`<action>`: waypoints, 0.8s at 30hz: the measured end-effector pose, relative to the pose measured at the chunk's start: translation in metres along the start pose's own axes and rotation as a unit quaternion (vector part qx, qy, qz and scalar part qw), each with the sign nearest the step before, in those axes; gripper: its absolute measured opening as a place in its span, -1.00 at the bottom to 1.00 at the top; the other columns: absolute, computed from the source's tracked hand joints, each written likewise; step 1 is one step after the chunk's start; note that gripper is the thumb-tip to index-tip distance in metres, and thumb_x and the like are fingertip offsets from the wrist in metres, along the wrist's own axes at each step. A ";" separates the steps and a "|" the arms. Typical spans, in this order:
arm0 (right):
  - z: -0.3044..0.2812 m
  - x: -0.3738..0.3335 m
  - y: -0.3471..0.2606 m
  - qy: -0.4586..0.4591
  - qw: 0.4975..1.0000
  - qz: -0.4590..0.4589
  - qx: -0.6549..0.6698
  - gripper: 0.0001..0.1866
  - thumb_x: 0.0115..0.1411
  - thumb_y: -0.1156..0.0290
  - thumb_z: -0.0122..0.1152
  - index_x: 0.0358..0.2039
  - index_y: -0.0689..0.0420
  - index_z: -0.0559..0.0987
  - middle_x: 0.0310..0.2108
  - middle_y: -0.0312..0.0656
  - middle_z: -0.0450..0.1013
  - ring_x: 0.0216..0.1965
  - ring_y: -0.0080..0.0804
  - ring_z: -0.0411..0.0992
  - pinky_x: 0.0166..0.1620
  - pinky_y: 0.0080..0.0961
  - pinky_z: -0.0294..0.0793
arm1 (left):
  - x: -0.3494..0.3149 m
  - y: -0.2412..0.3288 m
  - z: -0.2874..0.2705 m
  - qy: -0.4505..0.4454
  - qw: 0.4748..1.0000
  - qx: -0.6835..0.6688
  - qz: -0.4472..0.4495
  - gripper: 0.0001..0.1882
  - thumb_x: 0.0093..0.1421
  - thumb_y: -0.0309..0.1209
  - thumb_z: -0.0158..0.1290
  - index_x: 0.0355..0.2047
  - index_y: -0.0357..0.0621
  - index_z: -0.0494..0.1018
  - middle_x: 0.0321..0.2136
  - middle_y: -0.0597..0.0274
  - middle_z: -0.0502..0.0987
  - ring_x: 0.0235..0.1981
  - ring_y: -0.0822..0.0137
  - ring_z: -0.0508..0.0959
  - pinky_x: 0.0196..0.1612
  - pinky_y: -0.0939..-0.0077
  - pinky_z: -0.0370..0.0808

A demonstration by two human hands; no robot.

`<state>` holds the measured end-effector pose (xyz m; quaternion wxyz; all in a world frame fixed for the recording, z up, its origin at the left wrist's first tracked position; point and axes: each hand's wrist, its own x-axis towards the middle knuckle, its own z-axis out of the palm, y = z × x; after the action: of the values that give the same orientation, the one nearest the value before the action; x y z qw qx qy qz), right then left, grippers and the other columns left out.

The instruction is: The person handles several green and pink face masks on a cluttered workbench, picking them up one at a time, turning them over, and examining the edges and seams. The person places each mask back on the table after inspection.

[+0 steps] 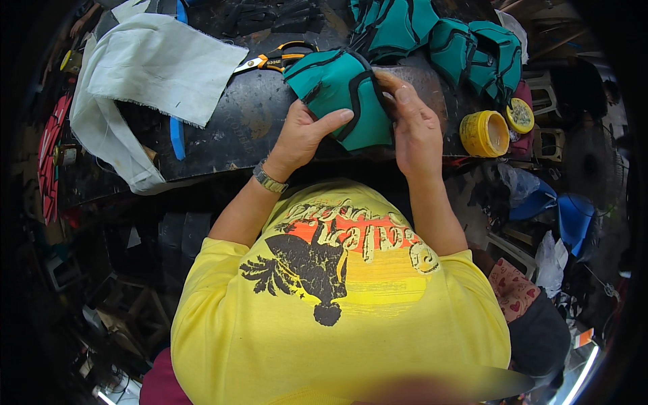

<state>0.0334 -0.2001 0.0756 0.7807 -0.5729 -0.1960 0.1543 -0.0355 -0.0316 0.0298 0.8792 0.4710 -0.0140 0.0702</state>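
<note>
A curved teal piece with black trim (347,98), its material looking like fabric or foam sheet, is held up over the dark table's near edge. My left hand (304,135) grips its lower left side, thumb pressed flat on the face and the other fingers hidden underneath. At its right edge, my right hand (413,125) has bent fingers closed against the black-trimmed side; the fingertips are partly hidden. Just behind the piece lie scissors with black and orange handles (275,61), blades pointing left.
On the dark table (223,145), white cloth (158,67) drapes over the left, beside a blue strip (177,138). More teal pieces (476,57) lie at the back right. An uncapped yellow jar (484,133) stands at the right edge, its yellow lid (520,115) alongside. Black scraps (270,17) are piled behind.
</note>
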 end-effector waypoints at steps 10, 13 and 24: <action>0.009 -0.015 0.012 -0.029 0.798 -0.279 -0.534 -0.58 0.21 0.29 0.28 0.11 -0.04 0.61 0.28 -0.07 0.27 0.36 0.00 0.08 0.36 -0.15 0.03 | -0.002 -0.013 -0.003 -0.012 0.997 -0.075 0.003 -0.60 0.40 -0.32 0.03 0.18 -0.19 0.35 0.06 0.27 0.51 0.06 0.45 0.51 0.08 0.50 0.50; 0.003 -0.019 0.003 -0.045 0.827 -0.293 -0.477 -0.69 0.20 0.28 0.28 -0.05 0.00 0.70 0.25 -0.04 0.30 0.36 -0.01 0.08 0.35 -0.13 0.05 | 0.001 -0.011 -0.006 -0.019 0.994 -0.108 -0.012 -0.59 0.43 -0.26 -0.02 0.20 -0.18 0.32 0.07 0.26 0.50 0.08 0.43 0.50 0.11 0.47 0.50; 0.002 -0.017 0.014 -0.023 0.778 -0.249 -0.576 -0.37 0.21 -0.02 0.23 0.25 -0.07 0.46 0.41 -0.02 0.07 0.40 0.15 -0.06 0.36 0.11 -0.11 | -0.001 -0.009 0.007 -0.005 0.996 -0.092 -0.006 -0.56 0.47 -0.30 -0.11 0.28 -0.21 0.22 0.16 0.19 0.43 0.16 0.36 0.45 0.19 0.38 0.43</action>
<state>0.0173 -0.2027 0.0604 0.3112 -0.8435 -0.4018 -0.1738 -0.0353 -0.0427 0.0265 0.9193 0.3883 -0.0222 0.0606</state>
